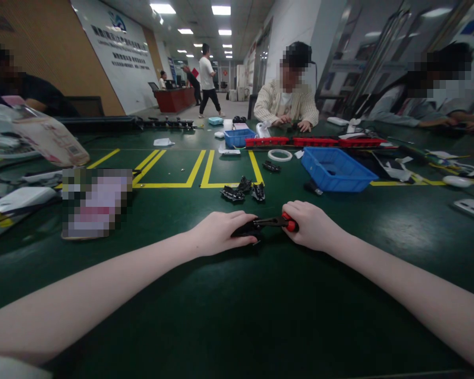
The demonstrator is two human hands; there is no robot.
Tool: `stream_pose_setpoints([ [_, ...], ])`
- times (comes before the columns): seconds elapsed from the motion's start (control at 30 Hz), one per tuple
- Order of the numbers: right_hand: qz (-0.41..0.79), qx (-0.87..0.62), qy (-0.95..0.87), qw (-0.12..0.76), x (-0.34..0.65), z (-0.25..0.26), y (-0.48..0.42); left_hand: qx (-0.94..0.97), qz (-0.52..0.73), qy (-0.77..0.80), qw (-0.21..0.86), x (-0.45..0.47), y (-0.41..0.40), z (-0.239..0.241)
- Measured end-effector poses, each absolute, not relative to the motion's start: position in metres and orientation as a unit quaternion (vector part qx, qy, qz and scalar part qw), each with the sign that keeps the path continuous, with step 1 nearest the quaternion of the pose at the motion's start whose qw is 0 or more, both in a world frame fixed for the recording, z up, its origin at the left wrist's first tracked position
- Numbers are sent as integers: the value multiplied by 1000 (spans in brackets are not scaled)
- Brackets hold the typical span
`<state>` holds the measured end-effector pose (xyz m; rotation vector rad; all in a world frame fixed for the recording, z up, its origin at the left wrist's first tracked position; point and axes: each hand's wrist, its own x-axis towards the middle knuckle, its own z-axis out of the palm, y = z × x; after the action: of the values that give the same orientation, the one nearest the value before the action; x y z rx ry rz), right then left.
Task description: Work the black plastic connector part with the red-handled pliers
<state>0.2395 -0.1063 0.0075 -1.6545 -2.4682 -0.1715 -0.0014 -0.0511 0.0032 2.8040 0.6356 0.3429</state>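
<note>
My left hand (217, 233) is closed round a small black plastic part (243, 229), gripping it between thumb and fingers. In my right hand (310, 225) is a pair of pliers (274, 222) with red handles, the fingers wrapped round the grips. The pliers' dark jaws point left and reach the black part; whether they pinch it I cannot tell. Just beyond my hands lie several similar black parts (233, 194) in a loose cluster. Another black part (271, 166) sits a little farther off.
A blue bin (335, 181) stands beyond my right hand, near a tape roll (279, 155). Red strips (314, 141) lie across the table in front of a seated person (286, 100). At left are a phone (98, 205) and a tilted bottle (51, 137).
</note>
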Motion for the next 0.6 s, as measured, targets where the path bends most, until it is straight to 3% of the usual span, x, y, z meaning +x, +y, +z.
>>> stream_pose_setpoints([
  [0.6, -43, -543, -835, 74, 240, 9, -105, 947, 130, 210, 204, -2, -50, 5],
])
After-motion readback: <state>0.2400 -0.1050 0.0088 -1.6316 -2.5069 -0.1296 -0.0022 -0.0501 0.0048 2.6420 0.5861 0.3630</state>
